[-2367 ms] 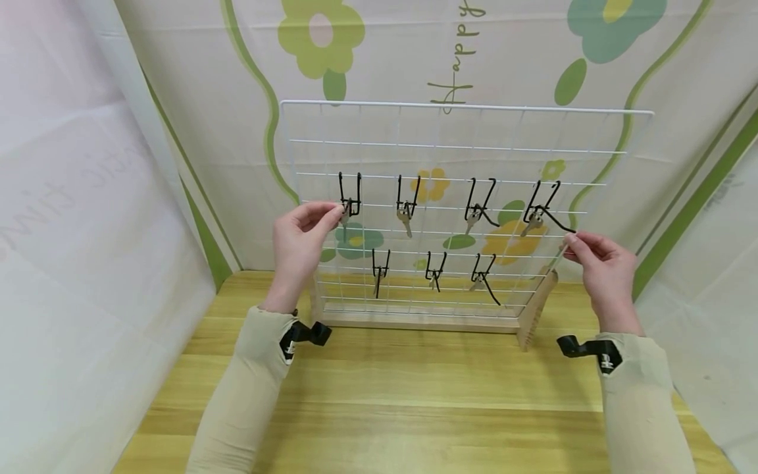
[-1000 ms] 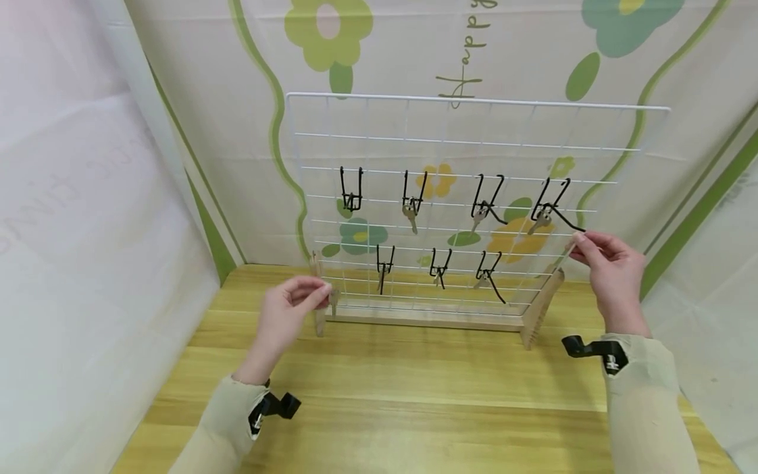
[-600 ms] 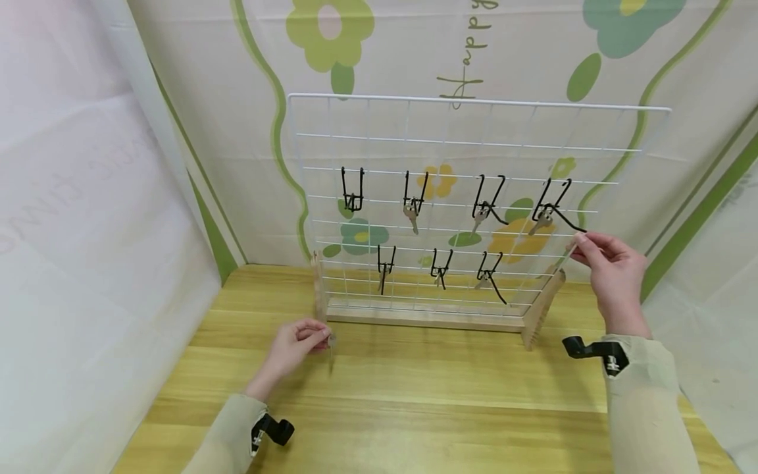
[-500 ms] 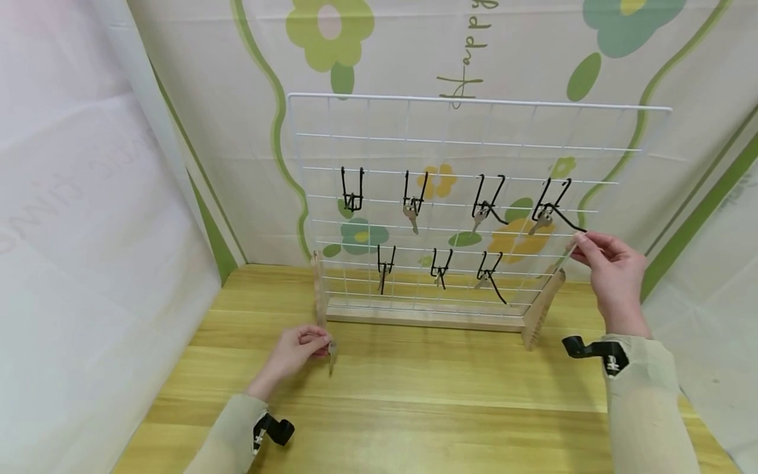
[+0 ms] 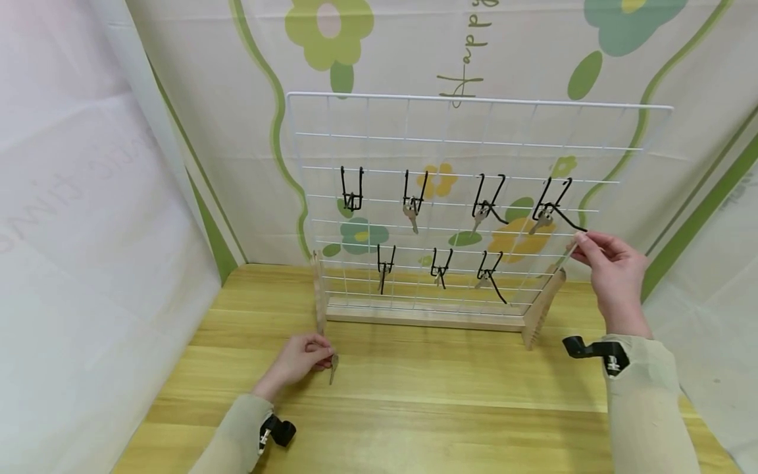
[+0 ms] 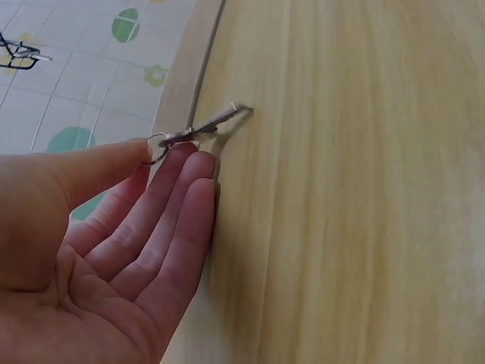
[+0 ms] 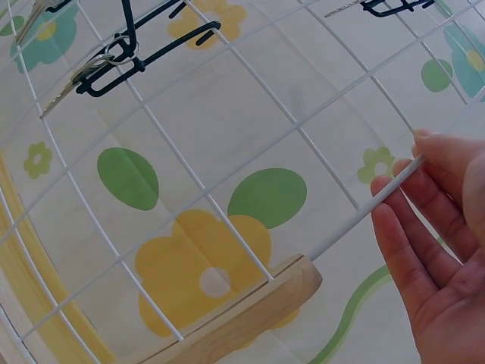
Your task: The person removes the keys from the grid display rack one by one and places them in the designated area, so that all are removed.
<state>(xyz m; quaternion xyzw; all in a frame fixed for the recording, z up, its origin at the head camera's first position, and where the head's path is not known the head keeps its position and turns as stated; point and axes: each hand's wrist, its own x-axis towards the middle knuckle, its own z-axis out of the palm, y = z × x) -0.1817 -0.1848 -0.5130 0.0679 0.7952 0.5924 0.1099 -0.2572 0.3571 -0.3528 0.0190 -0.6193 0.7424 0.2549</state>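
My left hand (image 5: 301, 361) pinches a key (image 5: 334, 368) by its ring, low over the table in front of the rack's left foot. In the left wrist view the key (image 6: 220, 121) points away from the fingertips, with its ring between thumb and finger. My right hand (image 5: 616, 273) grips the right edge wire of the white grid rack (image 5: 450, 139); in the right wrist view thumb and fingers hold that wire (image 7: 398, 180). The upper-left black hook (image 5: 352, 197) carries no key. Keys such as this one (image 5: 411, 214) hang on the other hooks.
The grid stands in a wooden base (image 5: 426, 320) with two side feet, the right one (image 5: 541, 309) below my right hand. Wood-grain table (image 5: 450, 408) extends in front. A flower-printed cloth (image 5: 367, 39) hangs behind, with white cloth (image 5: 89, 217) at the left.
My left hand has taken the key off the upper-left hook and come down and toward me to just above the table. My right hand has kept its grip on the rack's edge.
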